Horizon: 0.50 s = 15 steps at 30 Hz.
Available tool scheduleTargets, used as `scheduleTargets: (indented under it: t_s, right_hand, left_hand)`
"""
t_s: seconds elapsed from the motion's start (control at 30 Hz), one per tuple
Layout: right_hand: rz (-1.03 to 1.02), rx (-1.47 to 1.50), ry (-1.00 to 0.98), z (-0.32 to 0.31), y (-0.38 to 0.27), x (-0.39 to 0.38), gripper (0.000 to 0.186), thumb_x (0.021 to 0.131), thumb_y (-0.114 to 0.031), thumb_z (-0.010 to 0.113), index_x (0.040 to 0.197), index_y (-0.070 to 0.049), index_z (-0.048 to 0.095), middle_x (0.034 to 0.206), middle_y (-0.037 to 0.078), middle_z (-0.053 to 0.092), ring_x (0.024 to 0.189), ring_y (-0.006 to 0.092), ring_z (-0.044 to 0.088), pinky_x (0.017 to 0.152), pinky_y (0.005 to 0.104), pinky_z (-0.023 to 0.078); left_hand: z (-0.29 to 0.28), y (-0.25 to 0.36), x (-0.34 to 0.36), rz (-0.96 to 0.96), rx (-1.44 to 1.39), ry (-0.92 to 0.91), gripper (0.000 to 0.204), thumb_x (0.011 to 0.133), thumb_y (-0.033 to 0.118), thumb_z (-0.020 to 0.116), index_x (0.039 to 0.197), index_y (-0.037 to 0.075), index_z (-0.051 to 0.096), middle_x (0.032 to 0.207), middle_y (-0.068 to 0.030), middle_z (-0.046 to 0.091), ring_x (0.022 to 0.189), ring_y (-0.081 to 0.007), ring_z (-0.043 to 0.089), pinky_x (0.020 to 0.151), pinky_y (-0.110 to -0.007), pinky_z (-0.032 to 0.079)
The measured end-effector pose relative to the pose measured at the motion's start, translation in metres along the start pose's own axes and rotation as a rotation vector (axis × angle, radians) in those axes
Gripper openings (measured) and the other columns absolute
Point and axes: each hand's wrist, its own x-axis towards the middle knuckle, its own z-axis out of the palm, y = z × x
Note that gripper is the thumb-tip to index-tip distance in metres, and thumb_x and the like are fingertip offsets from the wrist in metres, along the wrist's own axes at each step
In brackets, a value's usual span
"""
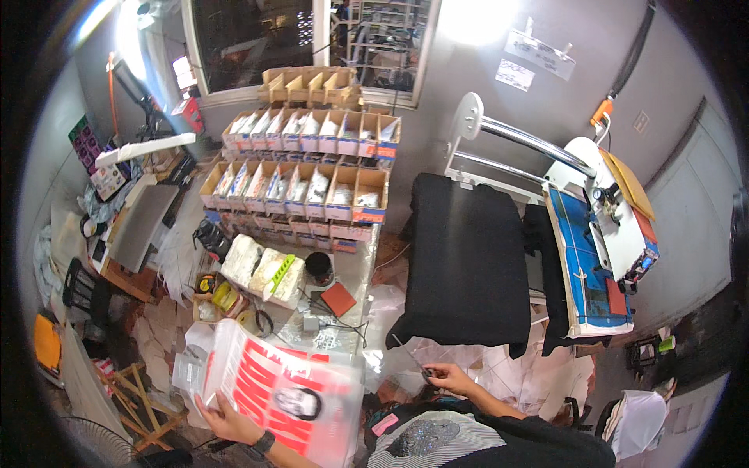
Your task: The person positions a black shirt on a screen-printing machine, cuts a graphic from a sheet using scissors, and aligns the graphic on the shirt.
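Observation:
At the lower left, my left hand (pixel 226 419) holds the left edge of a clear plastic stack (pixel 331 402), printed in red with a black-and-white portrait. Its fingers rest along that edge, and a dark band circles the wrist. The stack lies at the near end of the worktable. To the right of it, my right hand (pixel 452 380) is closed round the dark handle of a thin, long tool (pixel 407 352), whose narrow tip points up and to the left. The tool's exact kind is too small to make out. A gap separates the tool from the plastic.
Tiered cardboard bins (pixel 292 189) with small packets stand behind the worktable. Nearer are white wrapped bundles (pixel 243 260), a green comb-like strip (pixel 282 273), a black cup (pixel 318 265) and a red-brown square (pixel 338 299). A black-covered platen (pixel 468 265) and blue screen frame (pixel 581 257) stand right.

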Motion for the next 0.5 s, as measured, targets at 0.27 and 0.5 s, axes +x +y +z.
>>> scheduleTargets:
  t_s: [0.27,0.5]
  right_hand:
    - [-0.005,0.276,0.259,-0.096,0.047,-0.092,0.043,0.089,-0.013,0.071,0.13,-0.003,0.061,0.078,-0.007,0.056,0.065,0.0029,0.048,0.057,0.0197,0.038]
    - [-0.048,0.298,0.52,-0.136,0.088,-0.14,0.038,0.091,-0.01,0.062,0.128,0.0,0.059,0.074,-0.003,0.058,0.058,0.0031,0.047,0.051,0.0203,0.038]
  left_hand:
    - [0.173,0.309,-0.169,1.004,-0.6,-0.493,0.038,0.083,0.001,0.071,0.12,0.008,0.069,0.1,-0.0111,0.072,0.079,-0.0232,0.067,0.072,-0.036,0.053]
    - [0.246,0.32,-0.286,1.676,-0.733,-1.002,0.035,0.076,0.001,0.066,0.108,0.015,0.07,0.096,-0.0027,0.068,0.095,-0.0239,0.065,0.087,-0.038,0.051]
